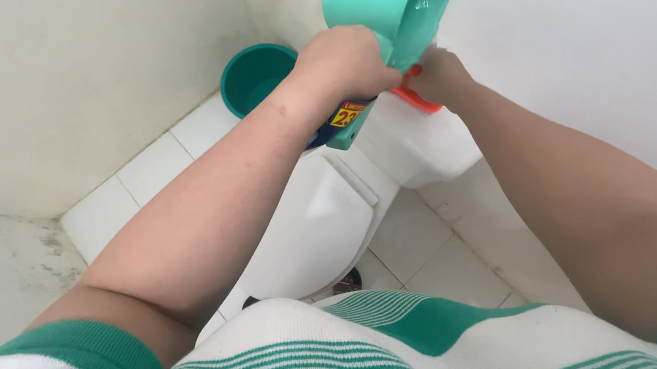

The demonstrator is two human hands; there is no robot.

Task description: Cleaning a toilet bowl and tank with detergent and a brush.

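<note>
Two hands raised over white ceramic toilet (325, 224). Left hand (348, 60) fisted around green plastic bottle (348, 126), held above closed lid. Right hand (438, 73) curled on orange object (417, 99) and mint-green plastic scoop (386, 5) above tank (421, 141); exact hold unclear. Teal bucket (254, 77) in corner, well apart.

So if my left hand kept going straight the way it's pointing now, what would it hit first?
The left hand points up and away, gripping the green scoop. Straight on, past the scoop, it would probably meet the white back wall above the toilet tank, though depth is hard to judge here.
</note>
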